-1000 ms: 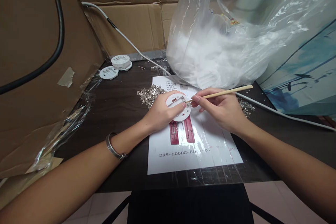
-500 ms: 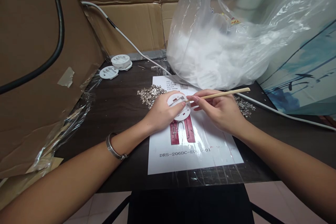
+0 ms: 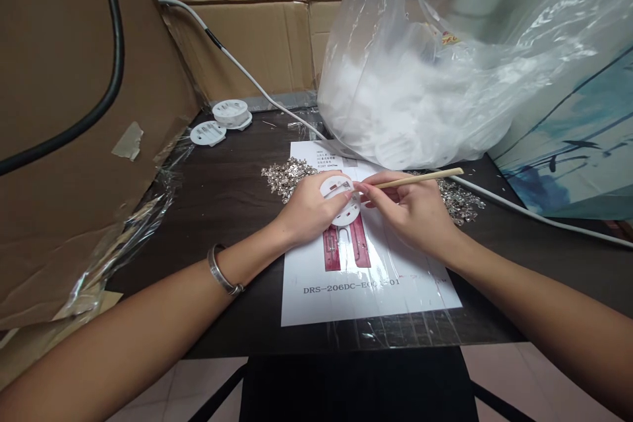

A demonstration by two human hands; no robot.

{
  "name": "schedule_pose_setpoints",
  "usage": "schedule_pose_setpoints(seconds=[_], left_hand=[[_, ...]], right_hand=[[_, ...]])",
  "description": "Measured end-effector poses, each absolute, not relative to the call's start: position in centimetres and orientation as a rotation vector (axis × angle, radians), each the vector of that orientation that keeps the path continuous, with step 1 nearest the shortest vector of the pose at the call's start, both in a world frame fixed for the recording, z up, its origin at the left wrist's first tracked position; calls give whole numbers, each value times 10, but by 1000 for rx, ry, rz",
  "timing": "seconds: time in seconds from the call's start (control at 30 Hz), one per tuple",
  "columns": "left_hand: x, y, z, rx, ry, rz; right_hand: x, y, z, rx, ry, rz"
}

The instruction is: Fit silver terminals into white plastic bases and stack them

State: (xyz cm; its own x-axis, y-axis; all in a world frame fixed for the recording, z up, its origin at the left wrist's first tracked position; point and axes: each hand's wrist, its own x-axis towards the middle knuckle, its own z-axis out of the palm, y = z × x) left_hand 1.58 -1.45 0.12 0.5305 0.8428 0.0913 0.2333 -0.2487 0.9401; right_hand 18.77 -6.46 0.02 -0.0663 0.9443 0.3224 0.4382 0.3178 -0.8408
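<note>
My left hand (image 3: 310, 208) grips a round white plastic disc (image 3: 346, 214) with slots and small metal pieces in it, the thumb lying across its face. In my right hand (image 3: 405, 206) is a thin wooden stick (image 3: 420, 178), pinched between thumb and fingers; its tip meets the disc's right side by my left thumb. Exactly what the tip touches is too small to make out. Behind my left hand lies a pile of small metal parts (image 3: 287, 177), and a second pile of metal parts (image 3: 462, 201) sits beyond my right hand.
A printed sheet (image 3: 316, 306) lies under clear tape on the dark table (image 3: 198, 211). Several white discs (image 3: 231, 112) are stacked at the back left. A big clear bag (image 3: 410, 105) of white parts stands at the back, with a white cable (image 3: 257, 86) running past it. Cardboard (image 3: 64, 224) walls the left.
The whole view has shifted slightly. The stick's far end sits a little lower and further left against my hand; both hands keep their holds.
</note>
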Motion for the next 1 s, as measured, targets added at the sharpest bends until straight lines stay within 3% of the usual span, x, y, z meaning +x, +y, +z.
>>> schedule_pose_setpoints(seconds=[0.23,1.0], left_hand=[[16,-17,1,1695,905,812],[18,-15,0,1719,959,791]], right_hand=[[190,-63,2,-1149,-1508,951],[189,-63,-2,-1221,-1719,706]])
